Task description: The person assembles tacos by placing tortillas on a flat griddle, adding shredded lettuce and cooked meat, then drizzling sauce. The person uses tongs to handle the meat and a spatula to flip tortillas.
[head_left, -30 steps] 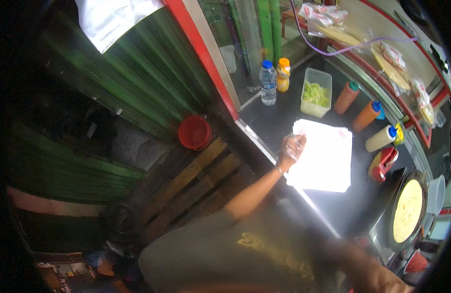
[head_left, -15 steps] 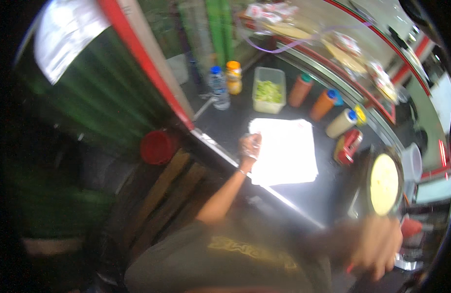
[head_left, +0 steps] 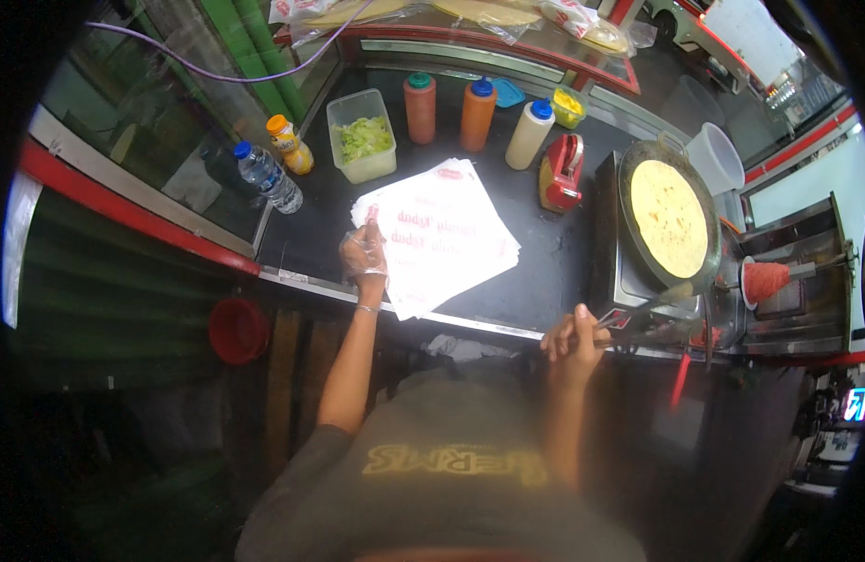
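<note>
Left hand (head_left: pixel 362 251), gloved, on paper stack (head_left: pixel 442 244) near counter's (head_left: pixel 536 272) front edge; cannot tell whether pinching. Right hand (head_left: pixel 575 339) over same edge, fingers wrapped round metal utensil (head_left: pixel 615 318).

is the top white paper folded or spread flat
Spread flat: the top white paper lies open, its printed face showing, no fold visible.

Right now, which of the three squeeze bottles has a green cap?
The red squeeze bottle, leftmost, beside the lettuce tub; the orange bottle and cream bottle are both blue-capped.
</note>
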Demonstrator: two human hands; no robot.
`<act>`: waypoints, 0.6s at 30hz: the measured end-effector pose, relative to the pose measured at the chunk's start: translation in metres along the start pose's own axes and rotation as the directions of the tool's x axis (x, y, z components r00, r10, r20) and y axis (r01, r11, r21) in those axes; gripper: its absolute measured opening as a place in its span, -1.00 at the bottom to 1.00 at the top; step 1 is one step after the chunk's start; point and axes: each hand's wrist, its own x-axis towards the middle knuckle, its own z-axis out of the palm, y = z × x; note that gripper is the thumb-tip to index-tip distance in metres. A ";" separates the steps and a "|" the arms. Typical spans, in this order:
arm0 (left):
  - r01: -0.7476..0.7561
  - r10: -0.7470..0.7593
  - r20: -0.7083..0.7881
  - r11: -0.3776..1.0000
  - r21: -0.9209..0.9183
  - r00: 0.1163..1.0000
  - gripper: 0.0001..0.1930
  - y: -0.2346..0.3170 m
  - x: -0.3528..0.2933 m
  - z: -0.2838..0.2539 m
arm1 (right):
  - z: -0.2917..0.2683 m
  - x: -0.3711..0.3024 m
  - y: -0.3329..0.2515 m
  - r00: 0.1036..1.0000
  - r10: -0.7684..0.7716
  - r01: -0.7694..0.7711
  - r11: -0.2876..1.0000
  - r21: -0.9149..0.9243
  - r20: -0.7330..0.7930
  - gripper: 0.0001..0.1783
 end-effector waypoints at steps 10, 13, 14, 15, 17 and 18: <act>-0.066 0.065 -0.017 0.997 -0.032 0.998 -0.30 -0.022 0.007 0.001 | -0.007 0.010 -0.011 0.954 -0.153 0.287 0.211 -0.935 0.258 -0.72; -0.344 0.339 -0.073 0.936 -0.070 0.938 -0.45 -0.030 0.008 0.000 | -0.011 0.011 -0.008 0.987 0.067 0.140 0.100 -0.985 0.147 -0.70; -0.255 0.253 -0.044 0.964 -0.069 0.967 -0.44 -0.032 0.009 0.001 | -0.014 0.010 -0.008 0.981 0.107 0.147 0.131 -0.980 0.162 -0.67; -0.243 0.242 -0.029 0.968 -0.058 0.970 -0.44 -0.033 0.013 0.004 | -0.017 0.009 -0.008 0.972 0.081 0.205 0.159 -0.966 0.220 -0.67; -0.204 0.204 -0.004 0.979 -0.024 0.979 -0.43 -0.034 0.019 0.009 | -0.025 0.006 -0.014 0.954 0.019 0.292 0.181 -0.939 0.300 -0.68; -0.185 0.185 0.000 0.983 -0.006 0.983 -0.43 -0.036 0.022 0.010 | -0.028 0.005 -0.016 0.941 -0.005 0.332 0.185 -0.925 0.337 -0.68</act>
